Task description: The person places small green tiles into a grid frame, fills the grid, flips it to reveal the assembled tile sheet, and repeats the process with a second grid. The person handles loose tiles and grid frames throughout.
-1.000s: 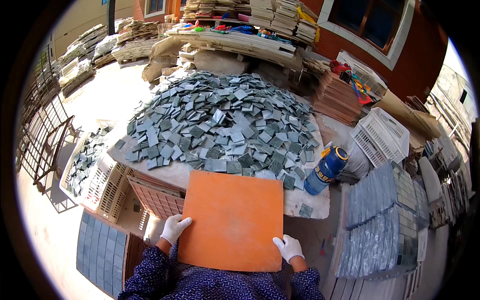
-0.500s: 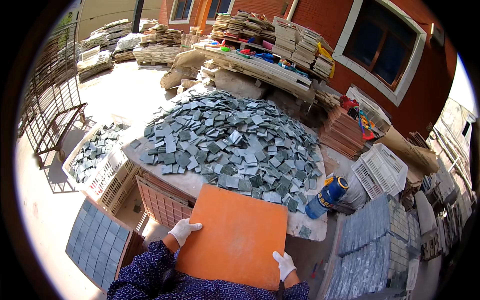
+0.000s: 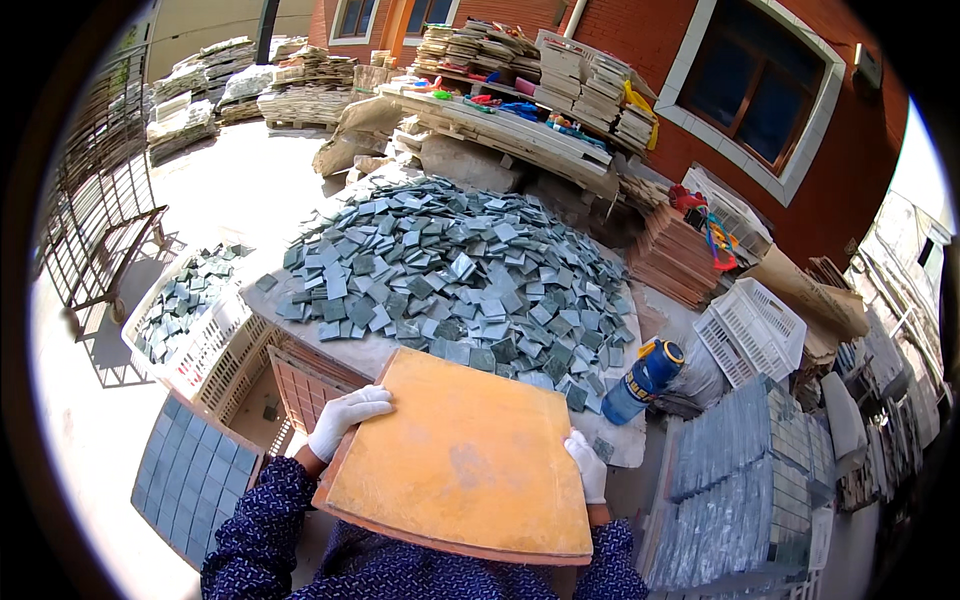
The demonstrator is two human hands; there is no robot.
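A flat, square orange board [image 3: 455,455] is held up in front of my body, its pale yellow-orange face turned up and its near edge looking thick, perhaps layered. My left hand [image 3: 345,422], in a white glove, grips its left edge. Around the right edge closes my right hand [image 3: 586,465], gloved the same way; its fingers are partly hidden. Just beyond the board, a large heap of small grey-green square stone tiles [image 3: 450,270] covers a pale worktable [image 3: 625,440]. A blue bottle [image 3: 643,382] stands at the table's right corner.
At the left are a white crate [image 3: 215,340] of loose tiles, red-brown gridded panels [image 3: 305,390] and a panel laid with tiles [image 3: 190,470]. Wrapped tile stacks [image 3: 725,480] and an empty white crate [image 3: 750,330] lie right. Behind the heap stands a cluttered bench [image 3: 500,125].
The board has tilted so its face catches more light and its near edge shows. Both hands have shifted with it, keeping their grip on the sides. The whole view has moved slightly.
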